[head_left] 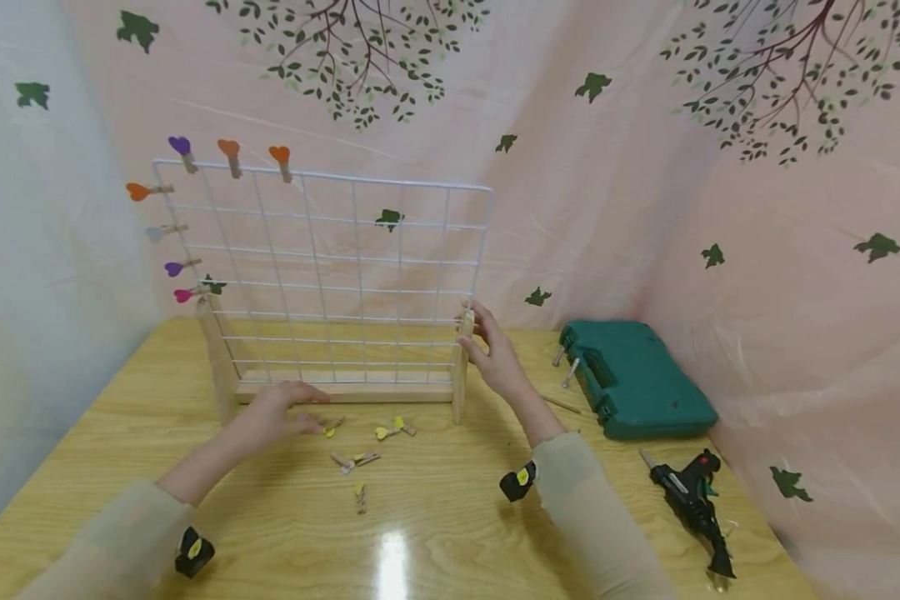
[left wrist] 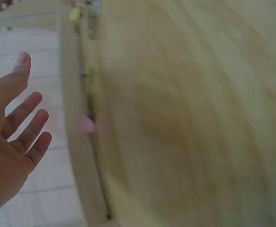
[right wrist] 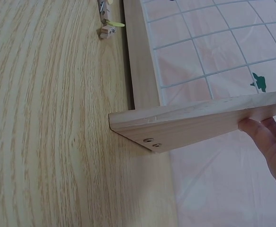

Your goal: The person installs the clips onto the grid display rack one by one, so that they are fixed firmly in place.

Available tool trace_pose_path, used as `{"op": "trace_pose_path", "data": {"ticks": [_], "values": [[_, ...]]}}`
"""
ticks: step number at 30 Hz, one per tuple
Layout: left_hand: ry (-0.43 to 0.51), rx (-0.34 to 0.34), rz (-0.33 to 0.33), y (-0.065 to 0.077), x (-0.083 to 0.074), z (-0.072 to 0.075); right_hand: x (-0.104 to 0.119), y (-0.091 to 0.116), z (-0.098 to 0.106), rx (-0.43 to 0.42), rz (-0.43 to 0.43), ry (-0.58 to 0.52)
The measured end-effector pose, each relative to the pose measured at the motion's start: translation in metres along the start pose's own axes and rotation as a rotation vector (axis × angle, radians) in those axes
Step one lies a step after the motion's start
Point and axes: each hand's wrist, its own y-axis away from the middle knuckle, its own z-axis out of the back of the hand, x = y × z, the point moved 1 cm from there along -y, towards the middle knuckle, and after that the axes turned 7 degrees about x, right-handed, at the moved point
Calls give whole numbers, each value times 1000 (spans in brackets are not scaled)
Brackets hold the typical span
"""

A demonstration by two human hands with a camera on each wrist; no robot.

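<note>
A white wire grid (head_left: 352, 262) stands upright in a wooden stand (head_left: 390, 392). My right hand (head_left: 498, 358) grips the upper part of the stand's right side post (right wrist: 199, 116), its fingers at the post in the right wrist view. Over the table before the stand's base is my left hand (left wrist: 10, 137), fingers loosely spread and holding nothing. Close to its fingertips lies a clothespin with a yellow heart (head_left: 330, 432). Several more small clothespins (head_left: 356, 461) lie on the table between the hands. Heart-topped clothespins, such as an orange one (head_left: 280, 155), are clipped along the grid's top and left edges.
A green plastic case (head_left: 645, 379) lies at the right, with bolts (head_left: 570, 372) beside its handle and a thin stick (head_left: 561, 404) near it. Closer to me is a black glue gun (head_left: 693, 500). Leaf-printed cloth (head_left: 570, 208) hangs behind the table.
</note>
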Motion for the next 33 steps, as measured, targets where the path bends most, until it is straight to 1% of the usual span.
{"op": "trace_pose_path", "data": {"ticks": [2, 6, 8, 12, 14, 19, 23, 26, 29, 30, 33], "values": [[-26, 14, -12, 3, 11, -5, 0, 0, 0, 1, 2, 2], [-108, 7, -43, 7, 29, -11, 1, 1, -1, 1, 0, 6], [-133, 8, -56, 7, 36, -13, 1, 1, -2, 2, 0, 3], [-146, 27, -83, 7, 45, -14, 0, 2, -1, -2, 3, 0], [-142, 41, -77, 6, 47, -14, 0, 1, -1, -1, -2, 0], [-115, 66, -29, 6, 50, -15, 1, 1, -1, 1, -22, 8], [-117, 66, -1, 7, 48, -15, 2, 2, -2, 2, -30, 12], [-89, 60, 41, 6, 46, -12, 2, 1, -2, 2, -21, 14], [-41, 50, 76, 6, 42, -6, 2, 0, -1, -1, -18, 8], [-22, 48, 83, 5, 41, -5, 1, 0, -1, -1, -17, 7], [4, 34, 63, 3, 34, 0, 1, 0, 0, -1, -16, -2]]}}
